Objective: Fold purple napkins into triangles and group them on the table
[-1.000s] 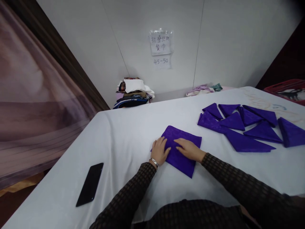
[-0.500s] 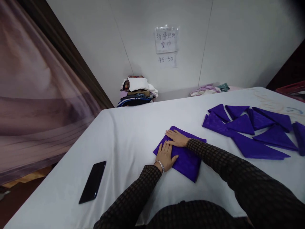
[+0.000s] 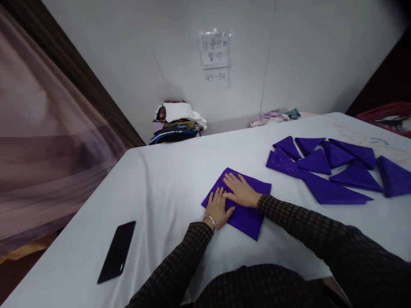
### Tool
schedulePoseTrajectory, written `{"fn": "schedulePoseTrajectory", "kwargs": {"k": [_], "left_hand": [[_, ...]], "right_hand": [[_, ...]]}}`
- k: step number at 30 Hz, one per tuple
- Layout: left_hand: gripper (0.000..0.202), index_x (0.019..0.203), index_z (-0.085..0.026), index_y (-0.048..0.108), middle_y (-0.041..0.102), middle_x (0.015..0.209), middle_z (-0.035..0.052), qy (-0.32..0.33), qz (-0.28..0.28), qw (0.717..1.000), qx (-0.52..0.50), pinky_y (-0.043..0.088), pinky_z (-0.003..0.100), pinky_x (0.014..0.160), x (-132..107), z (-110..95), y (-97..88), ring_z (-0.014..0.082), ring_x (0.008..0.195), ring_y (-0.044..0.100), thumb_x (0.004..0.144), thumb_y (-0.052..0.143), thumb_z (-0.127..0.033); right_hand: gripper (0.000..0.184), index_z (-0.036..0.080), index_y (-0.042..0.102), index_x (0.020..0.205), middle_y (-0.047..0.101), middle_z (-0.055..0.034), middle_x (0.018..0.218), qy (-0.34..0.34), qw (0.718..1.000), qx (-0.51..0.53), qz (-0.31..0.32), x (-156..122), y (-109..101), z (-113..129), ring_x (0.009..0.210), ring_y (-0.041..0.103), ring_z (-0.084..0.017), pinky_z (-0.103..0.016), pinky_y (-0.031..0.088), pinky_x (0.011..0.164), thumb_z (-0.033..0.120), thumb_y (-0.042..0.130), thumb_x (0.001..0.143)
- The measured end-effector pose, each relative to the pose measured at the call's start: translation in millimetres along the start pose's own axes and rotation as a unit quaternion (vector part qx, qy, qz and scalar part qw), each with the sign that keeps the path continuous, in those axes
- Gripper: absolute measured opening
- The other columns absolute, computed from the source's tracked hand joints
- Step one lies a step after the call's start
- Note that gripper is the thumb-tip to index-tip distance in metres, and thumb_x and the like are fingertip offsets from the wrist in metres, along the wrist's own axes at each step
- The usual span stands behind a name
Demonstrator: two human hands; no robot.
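Observation:
A purple cloth napkin (image 3: 247, 220), folded into a rough square, lies flat on the white tablecloth (image 3: 180, 171) before me. On its left part rests my left hand (image 3: 217, 210), palm down with the fingers stretched out and a silver bracelet at the wrist. My right hand (image 3: 240, 191) lies flat on the napkin's upper middle, fingers spread, its thumb close to my left fingertips. Neither hand grips the cloth. The fabric beneath both palms is hidden.
Several purple napkins folded into triangles (image 3: 313, 162) lie at the right. A black phone (image 3: 117, 252) is at the left front. Against the wall are a stack of folded clothes (image 3: 178, 122) and a low cloth pile (image 3: 271, 118). A curtain (image 3: 48, 141) hangs at left.
My right hand has slid slightly right across the napkin, its fingers spreading wider. My left hand stays in place on the cloth. The whole view has shifted a little.

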State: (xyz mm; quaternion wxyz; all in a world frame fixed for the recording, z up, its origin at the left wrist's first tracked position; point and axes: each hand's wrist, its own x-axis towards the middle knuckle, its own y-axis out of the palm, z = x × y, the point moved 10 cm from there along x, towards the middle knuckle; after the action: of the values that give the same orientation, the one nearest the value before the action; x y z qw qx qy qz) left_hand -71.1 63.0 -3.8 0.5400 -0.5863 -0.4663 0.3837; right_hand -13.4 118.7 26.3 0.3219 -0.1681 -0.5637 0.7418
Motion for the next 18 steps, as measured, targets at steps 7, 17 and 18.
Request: {"fn": "schedulePoseTrajectory", "kwargs": {"k": [7,17,18], "left_hand": [[0.067,0.138,-0.007,0.035,0.03,0.147,0.0165,-0.004,0.005,1.0,0.006,0.02,0.048,0.111,5,2,0.5,0.0279,0.138,0.021,0.088,0.035,-0.051],[0.059,0.137,-0.01,0.035,0.03,0.147,0.0155,0.024,-0.022,0.999,-0.035,0.018,0.05,0.111,0,-35,-23.7,0.0264,0.139,0.019,0.09,0.037,-0.044],[0.059,0.138,-0.011,0.034,0.029,0.148,0.0148,0.045,-0.021,0.998,-0.039,0.018,0.05,0.111,-5,-52,-24.4,0.0258,0.139,0.018,0.09,0.038,-0.044]], "right_hand": [[0.076,0.014,0.028,0.143,0.024,-0.0146,0.149,0.038,0.999,0.018,0.011,-64,1,-7,0.139,0.015,-0.027,-0.049,0.009,0.111,0.065,0.024,0.087],[0.074,0.012,0.026,0.144,0.022,-0.0138,0.15,0.086,0.996,0.034,-0.007,-73,-11,-42,0.139,0.014,-0.025,-0.046,0.011,0.111,0.062,0.02,0.09],[0.073,0.012,0.026,0.144,0.022,-0.0139,0.15,0.089,0.995,0.036,-0.009,-73,-13,-43,0.139,0.014,-0.025,-0.046,0.012,0.111,0.061,0.02,0.09]]}}
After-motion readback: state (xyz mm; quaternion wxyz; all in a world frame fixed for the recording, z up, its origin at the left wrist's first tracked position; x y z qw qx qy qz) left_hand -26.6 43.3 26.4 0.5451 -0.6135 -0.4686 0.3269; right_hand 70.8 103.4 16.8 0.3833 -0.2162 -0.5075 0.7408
